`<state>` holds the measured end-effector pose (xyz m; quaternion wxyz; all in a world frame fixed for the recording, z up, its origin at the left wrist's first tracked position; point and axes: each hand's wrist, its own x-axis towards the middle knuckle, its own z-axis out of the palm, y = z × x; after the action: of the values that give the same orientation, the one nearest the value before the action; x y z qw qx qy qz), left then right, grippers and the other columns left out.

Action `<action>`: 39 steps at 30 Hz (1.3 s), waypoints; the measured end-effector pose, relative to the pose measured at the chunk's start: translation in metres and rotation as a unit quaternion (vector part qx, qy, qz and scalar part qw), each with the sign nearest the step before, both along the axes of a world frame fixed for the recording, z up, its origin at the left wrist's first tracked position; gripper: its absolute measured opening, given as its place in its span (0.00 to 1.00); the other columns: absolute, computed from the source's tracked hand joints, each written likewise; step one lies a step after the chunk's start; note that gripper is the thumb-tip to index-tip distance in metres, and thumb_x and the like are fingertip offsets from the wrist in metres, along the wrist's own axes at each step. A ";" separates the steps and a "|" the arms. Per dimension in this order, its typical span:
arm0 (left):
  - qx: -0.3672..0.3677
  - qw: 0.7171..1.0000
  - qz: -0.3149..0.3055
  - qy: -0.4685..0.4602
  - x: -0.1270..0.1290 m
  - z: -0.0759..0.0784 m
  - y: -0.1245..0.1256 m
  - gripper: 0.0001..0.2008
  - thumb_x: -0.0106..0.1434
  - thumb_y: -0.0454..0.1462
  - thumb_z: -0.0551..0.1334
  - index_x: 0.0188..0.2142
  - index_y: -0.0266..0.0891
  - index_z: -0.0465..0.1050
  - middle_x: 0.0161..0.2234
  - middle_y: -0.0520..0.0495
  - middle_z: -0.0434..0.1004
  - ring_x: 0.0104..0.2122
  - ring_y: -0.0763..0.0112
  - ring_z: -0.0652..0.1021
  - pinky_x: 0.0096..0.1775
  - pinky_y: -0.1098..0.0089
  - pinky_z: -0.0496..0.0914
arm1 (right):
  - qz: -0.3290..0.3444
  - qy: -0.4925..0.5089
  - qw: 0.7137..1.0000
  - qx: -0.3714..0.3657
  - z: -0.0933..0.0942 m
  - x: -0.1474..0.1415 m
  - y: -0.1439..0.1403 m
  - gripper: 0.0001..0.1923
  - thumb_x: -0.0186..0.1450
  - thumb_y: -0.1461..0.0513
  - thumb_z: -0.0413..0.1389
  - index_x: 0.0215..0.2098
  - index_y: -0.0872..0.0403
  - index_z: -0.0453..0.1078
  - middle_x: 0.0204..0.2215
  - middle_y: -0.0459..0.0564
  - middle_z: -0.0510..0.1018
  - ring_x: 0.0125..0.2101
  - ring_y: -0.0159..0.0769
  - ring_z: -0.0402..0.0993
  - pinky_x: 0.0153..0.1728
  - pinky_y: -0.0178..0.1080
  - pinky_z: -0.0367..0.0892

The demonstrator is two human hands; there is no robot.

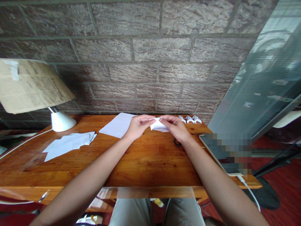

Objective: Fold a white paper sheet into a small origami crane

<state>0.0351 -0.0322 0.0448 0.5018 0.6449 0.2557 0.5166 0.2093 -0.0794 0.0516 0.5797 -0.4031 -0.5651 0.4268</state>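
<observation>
Centre of the frame: two hands [138,126] [176,126], one held paper [156,124]; right of centre, three visible stars [189,119]; left, one lamp [35,86].

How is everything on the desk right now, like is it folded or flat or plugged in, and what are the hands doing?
Folded paper: creased, pinched in both hands
Left hand: gripping
Right hand: gripping
White paper: flat
Papers by the lamp: overlapping, spread
Three paper shapes: folded, in a row
Lamp: upright
Tablet: flat, cable plugged in

A wooden desk [152,166] (glossy) bears papers [68,144], lamp [39,91] and tablet [217,153].
</observation>
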 end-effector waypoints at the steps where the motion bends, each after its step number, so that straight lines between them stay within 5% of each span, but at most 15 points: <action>1: 0.001 1.000 0.002 0.002 0.000 0.000 0.000 0.18 0.48 0.46 0.73 0.34 0.37 0.81 0.32 0.45 0.84 0.30 0.67 0.80 0.37 0.66 0.73 | -0.002 -0.004 1.000 0.002 0.000 0.000 0.000 0.15 0.55 0.52 0.65 0.33 0.54 0.78 0.27 0.44 0.79 0.26 0.29 0.67 0.31 0.34 0.62; 21: 0.027 0.999 0.003 0.032 0.002 -0.005 -0.001 0.17 0.53 0.45 0.70 0.40 0.39 0.79 0.30 0.47 0.84 0.26 0.71 0.78 0.30 0.71 0.70 | -0.008 -0.054 0.999 -0.001 0.003 0.003 -0.002 0.17 0.56 0.48 0.64 0.29 0.55 0.77 0.24 0.44 0.76 0.25 0.29 0.66 0.30 0.35 0.61; 31: 0.001 0.999 -0.031 0.028 0.002 -0.007 0.002 0.23 0.53 0.46 0.70 0.46 0.39 0.76 0.34 0.47 0.83 0.31 0.69 0.79 0.36 0.70 0.70 | -0.018 -0.056 0.998 0.012 0.004 0.001 -0.002 0.19 0.53 0.48 0.65 0.30 0.55 0.77 0.27 0.46 0.79 0.27 0.32 0.69 0.33 0.36 0.65; 39: -0.026 0.996 -0.067 0.059 0.001 -0.011 0.007 0.20 0.53 0.49 0.70 0.38 0.36 0.81 0.32 0.43 0.83 0.32 0.66 0.80 0.36 0.68 0.72 | -0.080 -0.024 0.996 -0.008 0.005 0.003 0.000 0.17 0.53 0.50 0.65 0.31 0.55 0.77 0.27 0.46 0.80 0.27 0.32 0.70 0.33 0.36 0.64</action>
<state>0.0365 -0.0251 0.0343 0.5357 0.6768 0.2543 0.4363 0.2125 -0.0789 0.0567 0.5949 -0.4621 -0.5413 0.3736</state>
